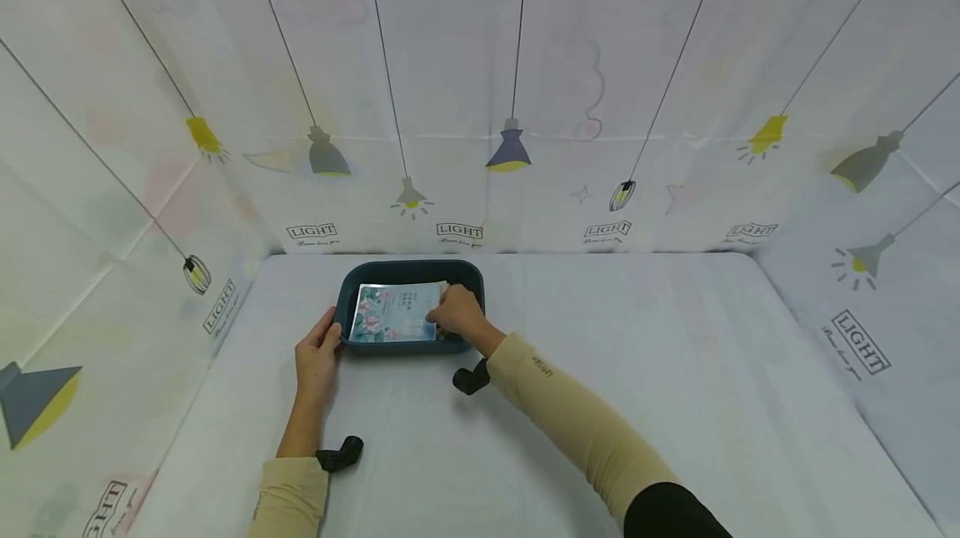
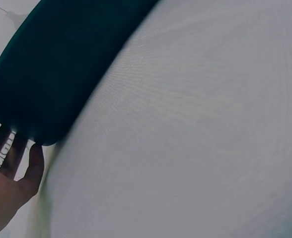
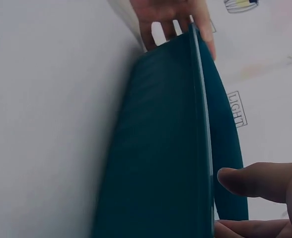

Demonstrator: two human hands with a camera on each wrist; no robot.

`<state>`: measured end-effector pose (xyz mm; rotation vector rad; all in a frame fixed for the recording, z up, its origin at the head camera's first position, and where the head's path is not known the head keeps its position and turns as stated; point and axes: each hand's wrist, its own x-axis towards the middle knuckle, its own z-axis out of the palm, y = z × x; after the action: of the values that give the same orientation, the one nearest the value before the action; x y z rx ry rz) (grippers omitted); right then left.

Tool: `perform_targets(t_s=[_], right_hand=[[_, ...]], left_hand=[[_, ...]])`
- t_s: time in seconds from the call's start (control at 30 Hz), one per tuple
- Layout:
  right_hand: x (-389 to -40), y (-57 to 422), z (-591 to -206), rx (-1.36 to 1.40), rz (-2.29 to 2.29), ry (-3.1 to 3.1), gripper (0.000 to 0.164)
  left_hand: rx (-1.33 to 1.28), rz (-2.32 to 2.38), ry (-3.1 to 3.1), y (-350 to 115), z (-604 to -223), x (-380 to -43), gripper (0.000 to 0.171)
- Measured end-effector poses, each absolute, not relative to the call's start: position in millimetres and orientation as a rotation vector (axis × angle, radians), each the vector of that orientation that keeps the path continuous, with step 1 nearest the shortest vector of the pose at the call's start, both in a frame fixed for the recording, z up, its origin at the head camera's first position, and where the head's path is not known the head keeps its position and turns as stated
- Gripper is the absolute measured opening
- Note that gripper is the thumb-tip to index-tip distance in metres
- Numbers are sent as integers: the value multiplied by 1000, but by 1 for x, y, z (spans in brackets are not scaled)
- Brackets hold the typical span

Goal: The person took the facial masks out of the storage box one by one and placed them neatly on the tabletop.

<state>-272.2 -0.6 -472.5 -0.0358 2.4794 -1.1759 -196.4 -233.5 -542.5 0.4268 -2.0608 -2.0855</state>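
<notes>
A dark teal tray with rounded corners stands on the white table. In it lies a pale blue booklet with pink flowers and small print on its cover. My left hand touches the tray's left end from outside, its fingers spread against the wall, as the left wrist view also shows. My right hand reaches over the tray's right part and pinches the booklet's right edge. Its thumb shows above the tray rim in the right wrist view. The fingers under the hand are mostly hidden.
The white table runs up to a back curtain printed with hanging lamps and LIGHT labels. Side curtains with similar prints stand left and right. A black wrist-worn piece sits at the left wrist, another at the right.
</notes>
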Motion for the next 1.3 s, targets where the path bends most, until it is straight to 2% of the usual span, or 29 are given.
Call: perform_targets(t_s=[0.3,0.67,1.3], right_hand=[[-272,-7,-477,68,-1426,2417,22],[-272,-13,-483,9,-1482,2392,12],[-268,-14,-483,67,-1649,2375,21]], left_hand=[[430,-2097,-2068,-234,-543,-197,47],[436,-2039,-2109,-234,-544,-199,47],[395,-2029,-2097,-233,-542,-196,47]])
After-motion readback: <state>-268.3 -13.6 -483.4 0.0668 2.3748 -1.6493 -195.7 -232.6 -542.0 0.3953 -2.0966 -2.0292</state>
